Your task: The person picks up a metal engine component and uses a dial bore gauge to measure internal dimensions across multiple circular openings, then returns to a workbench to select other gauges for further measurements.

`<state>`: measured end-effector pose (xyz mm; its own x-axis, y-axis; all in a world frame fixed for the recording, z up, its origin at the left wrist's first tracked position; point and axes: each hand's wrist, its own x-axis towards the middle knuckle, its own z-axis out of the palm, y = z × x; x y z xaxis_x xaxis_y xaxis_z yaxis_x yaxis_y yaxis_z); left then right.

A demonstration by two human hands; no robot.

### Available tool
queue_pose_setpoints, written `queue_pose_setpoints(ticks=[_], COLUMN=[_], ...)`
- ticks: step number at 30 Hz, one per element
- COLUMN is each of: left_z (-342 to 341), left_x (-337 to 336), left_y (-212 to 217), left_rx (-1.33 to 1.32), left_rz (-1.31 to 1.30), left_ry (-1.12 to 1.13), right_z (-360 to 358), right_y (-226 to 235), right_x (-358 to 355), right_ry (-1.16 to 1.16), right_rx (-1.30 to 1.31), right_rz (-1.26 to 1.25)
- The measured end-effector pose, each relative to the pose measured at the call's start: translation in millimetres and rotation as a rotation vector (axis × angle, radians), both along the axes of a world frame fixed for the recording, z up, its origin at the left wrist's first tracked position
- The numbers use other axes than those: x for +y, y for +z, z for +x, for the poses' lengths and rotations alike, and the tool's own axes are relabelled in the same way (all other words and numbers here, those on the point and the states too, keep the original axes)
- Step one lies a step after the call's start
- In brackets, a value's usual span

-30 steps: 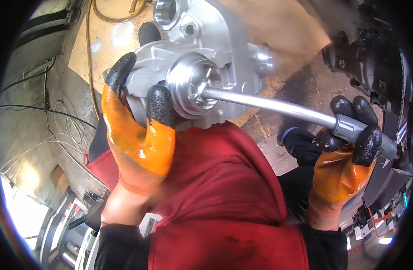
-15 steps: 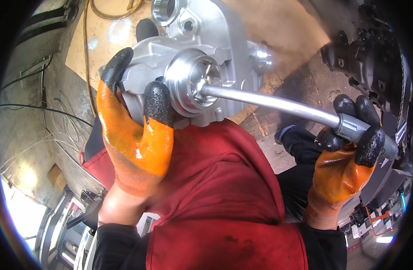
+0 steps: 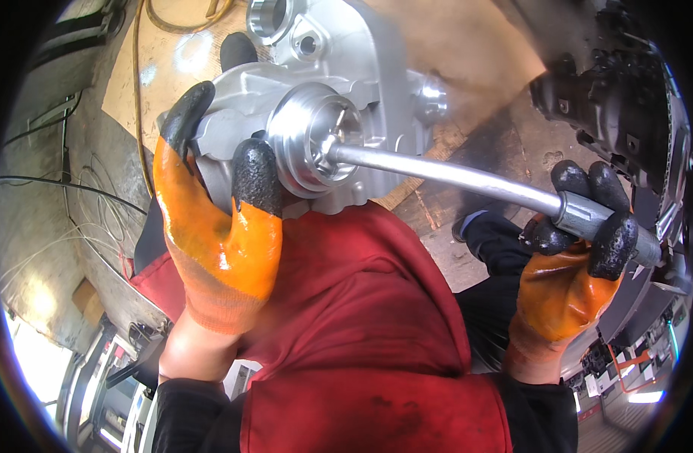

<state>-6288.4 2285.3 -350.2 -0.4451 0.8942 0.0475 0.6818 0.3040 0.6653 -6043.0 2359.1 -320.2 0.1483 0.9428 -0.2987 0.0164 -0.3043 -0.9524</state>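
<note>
A silver-grey metal casting (image 3: 237, 98) with round machined openings rests upright in front of my red apron. My left hand (image 3: 218, 204), in an orange glove with black fingertips, grips its left side. Its thumb presses beside a shiny flanged ring (image 3: 293, 143) on the casting; another black fingertip shows behind the edge. My right hand (image 3: 580, 249), gloved the same way, wraps round the ribbed sleeve of a long metal-shafted tool (image 3: 452, 172). The shaft slants up to the left and its tip goes into the ring's opening. Whatever the tip touches inside is hidden.
Brown cardboard (image 3: 123, 98) lies beneath the casting, with a tan hose (image 3: 140, 121) along its left. Dark metal parts (image 3: 603, 106) are piled at the right. Thin cables (image 3: 97, 204) hang at the left. A dark-trousered leg (image 3: 505, 241) stands below the tool.
The casting, the tool and both hands appear slightly further left in the picture, along with the surroundings. Both grips are the same, and the tip stays inside the ring.
</note>
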Motion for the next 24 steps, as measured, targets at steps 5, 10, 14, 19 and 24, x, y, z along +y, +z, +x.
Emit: queue_pose_setpoints(ticks=[5,10,14,19,24], left_z=[3,3,6,7,9], left_x=[0,0,-2,3,3], left_y=[2,2,4,10,14], left_rx=[-0.023,-0.048,-0.115,-0.041,-0.225], left_rz=[-0.012,-0.031,-0.005,-0.069,-0.062], left_ry=[0.041,0.052,0.058,0.056,0.093], right_z=[9,3,3,9,-3], right_y=[-4,1,5,4,2], right_x=[-1,0,0,0,1], right_ry=[0.118,0.106,0.127,0.114,-0.032], right_rx=[-0.026,0.08,0.042,-0.023,-0.06], right_rz=[0.027,-0.031,-0.044,-0.029,0.015])
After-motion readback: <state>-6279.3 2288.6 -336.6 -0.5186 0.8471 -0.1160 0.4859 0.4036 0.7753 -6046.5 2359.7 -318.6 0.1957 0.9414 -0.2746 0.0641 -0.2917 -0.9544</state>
